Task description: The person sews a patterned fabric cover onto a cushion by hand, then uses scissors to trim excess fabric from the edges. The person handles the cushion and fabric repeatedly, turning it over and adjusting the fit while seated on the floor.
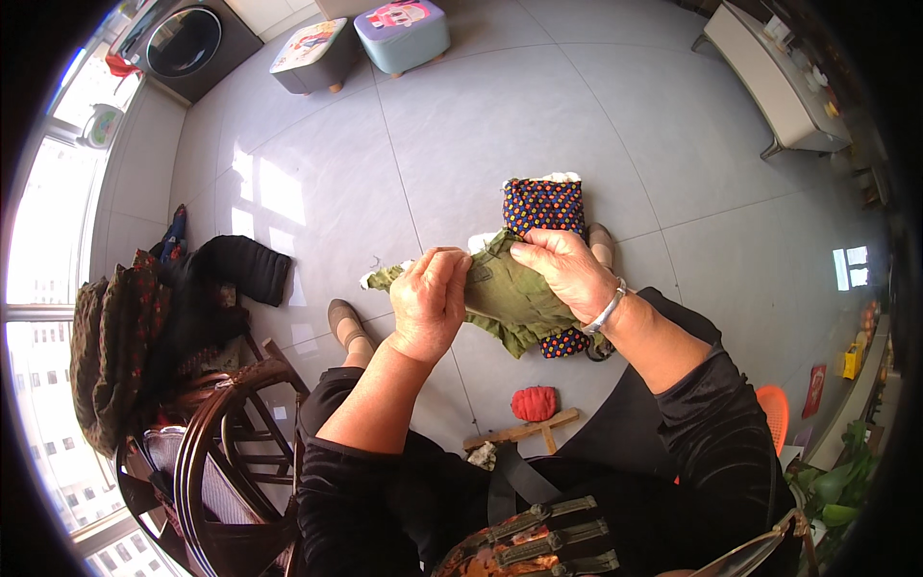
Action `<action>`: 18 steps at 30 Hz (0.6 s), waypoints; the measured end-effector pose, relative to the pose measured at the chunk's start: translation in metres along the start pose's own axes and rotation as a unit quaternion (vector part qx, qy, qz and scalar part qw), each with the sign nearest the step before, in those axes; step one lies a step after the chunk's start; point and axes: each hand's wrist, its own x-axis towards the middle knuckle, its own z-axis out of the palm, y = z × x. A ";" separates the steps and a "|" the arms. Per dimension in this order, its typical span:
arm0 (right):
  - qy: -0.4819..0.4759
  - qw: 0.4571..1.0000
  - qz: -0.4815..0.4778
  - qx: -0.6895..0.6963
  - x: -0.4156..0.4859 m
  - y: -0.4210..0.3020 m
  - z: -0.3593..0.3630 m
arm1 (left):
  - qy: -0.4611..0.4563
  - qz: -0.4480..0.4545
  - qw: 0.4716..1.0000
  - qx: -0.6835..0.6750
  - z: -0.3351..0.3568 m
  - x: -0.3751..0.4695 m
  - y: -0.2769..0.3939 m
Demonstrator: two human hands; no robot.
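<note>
Between my two hands a piece of green cloth (515, 296) is stretched, with white wadding showing along its frayed upper edge. My left hand (433, 292) grips the cloth in a closed fist, and a torn strip of it sticks out past the fist to the left. The edge on the other side is pinched between thumb and fingers of my right hand (562, 263); a silver bangle (607, 306) circles that wrist. Just beyond lies dark patterned fabric (544, 205) with colourful spots and white wadding at its top. More of the spotted fabric shows below the green cloth.
A red padded bundle (534, 404) and a wooden piece (523, 430) are near my lap. Left stands a dark chair (252, 425), beside heaped clothes (119, 346). Two stools (402, 36) and a washing machine (186, 47) are farther off; a cabinet (775, 79) stands right.
</note>
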 end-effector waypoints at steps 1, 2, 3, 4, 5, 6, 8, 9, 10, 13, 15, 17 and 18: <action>0.001 1.000 0.001 0.000 0.000 0.000 -0.001 | -0.007 -0.015 1.000 -0.004 0.000 0.000 0.001; -0.011 1.000 0.003 -0.003 0.001 0.000 -0.002 | -0.015 -0.030 0.999 -0.008 -0.001 0.000 0.001; -0.023 1.000 0.006 -0.005 0.001 0.000 -0.003 | -0.012 -0.044 0.999 -0.020 0.000 0.000 0.002; -0.035 0.999 0.010 -0.008 0.001 -0.001 -0.004 | -0.010 -0.059 0.998 -0.031 0.000 0.000 0.002; -0.024 1.000 0.003 -0.007 0.001 0.000 -0.004 | -0.007 -0.073 0.996 -0.042 0.001 -0.001 0.002; -0.013 1.000 -0.004 -0.006 0.001 0.000 -0.003 | -0.003 -0.080 0.996 -0.050 0.002 -0.001 0.002; -0.001 1.000 -0.014 -0.004 0.000 0.001 -0.002 | 0.007 -0.092 0.993 -0.070 0.003 -0.001 0.001; 0.001 1.000 -0.017 -0.003 -0.001 0.000 -0.001 | -0.004 -0.107 0.991 -0.076 0.003 -0.001 -0.001; 0.000 1.000 -0.023 -0.001 -0.001 0.000 0.000 | -0.014 -0.121 0.989 -0.087 0.003 -0.001 -0.003; 0.008 1.000 -0.010 0.002 -0.004 -0.002 0.001 | -0.039 -0.194 0.969 -0.152 0.001 -0.002 -0.008; 0.004 0.999 0.004 0.042 -0.005 -0.003 0.000 | -0.046 -0.233 0.947 -0.216 -0.001 -0.002 -0.010; -0.003 0.997 0.014 0.070 -0.005 -0.003 -0.003 | -0.045 -0.259 0.922 -0.284 -0.002 -0.002 -0.009; -0.013 0.997 0.018 0.079 -0.004 -0.004 -0.005 | -0.040 -0.249 0.918 -0.306 -0.003 -0.002 -0.007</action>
